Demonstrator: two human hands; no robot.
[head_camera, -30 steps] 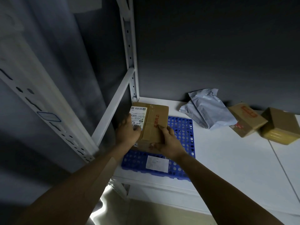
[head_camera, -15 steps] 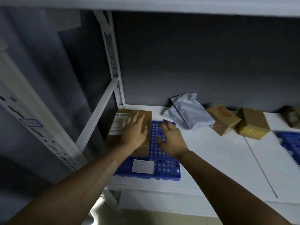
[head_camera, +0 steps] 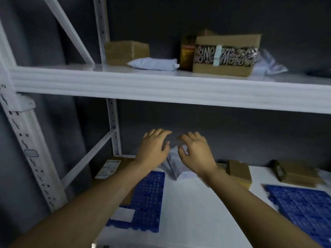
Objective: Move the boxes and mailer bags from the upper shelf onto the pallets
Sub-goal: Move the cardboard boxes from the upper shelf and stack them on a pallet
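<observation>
Head view: both forearms reach in from the bottom of the frame and rise toward centre, palms down, backs to the camera. Left hand hangs mid-frame just below the upper shelf, fingers loosely spread and slightly curled, holding nothing. Right hand sits just beside it to the right, fingers curled downward, slightly apart, also empty. Hands are close, not touching.

On the upper shelf, upper centre: plain brown box at left, white mailer bag lying flat in front of it, amber item next, then patterned-tape box, with a crumpled grey bag at its right end.

Lower shelf: blue pallet at lower centre, partly covered by the left forearm, with a labelled cardboard box on its far-left part. Grey mailer bag lies behind the hands, off the pallet. Small brown box right of the right wrist, another box farther right. Second blue pallet at lower right, bare as far as visible. Frame is motion-blurred.
</observation>
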